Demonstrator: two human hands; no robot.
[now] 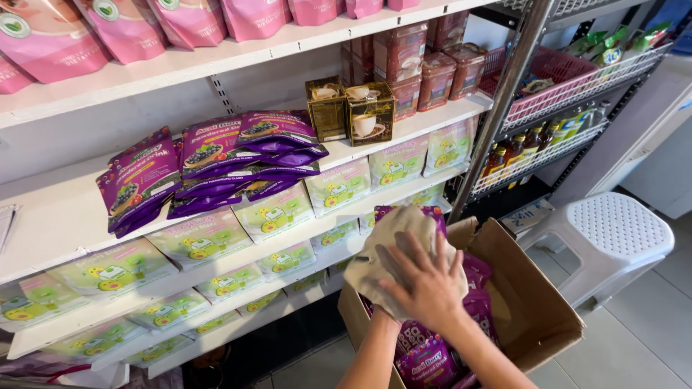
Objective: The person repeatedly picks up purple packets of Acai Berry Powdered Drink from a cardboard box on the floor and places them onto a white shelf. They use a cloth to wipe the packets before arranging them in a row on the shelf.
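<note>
- Here, the right hand (425,284) presses a beige cloth (386,252) flat onto a purple pouch (422,212), fingers spread; the left hand's grip is hidden beneath.
- Below, an open cardboard box (537,317) holds more pouches.
- Beyond, several purple pouches (216,162) already lie on the white shelf (58,216).

The cloth (393,248) is pale beige and plain. The pouches in the box (425,353) are deep purple with pink lettering. The cardboard box (537,317) is plain brown. The stacked pouches (216,162) on the white shelf (58,209) are purple with dark berries pictured. The lower pouches (202,241) are pale green with yellow-green fruit. The far top pouches (122,25) are pink. The tins (353,108) are gold and dark brown, the right ones (436,75) reddish brown. The stool (620,230) is white, dotted with holes.
</note>
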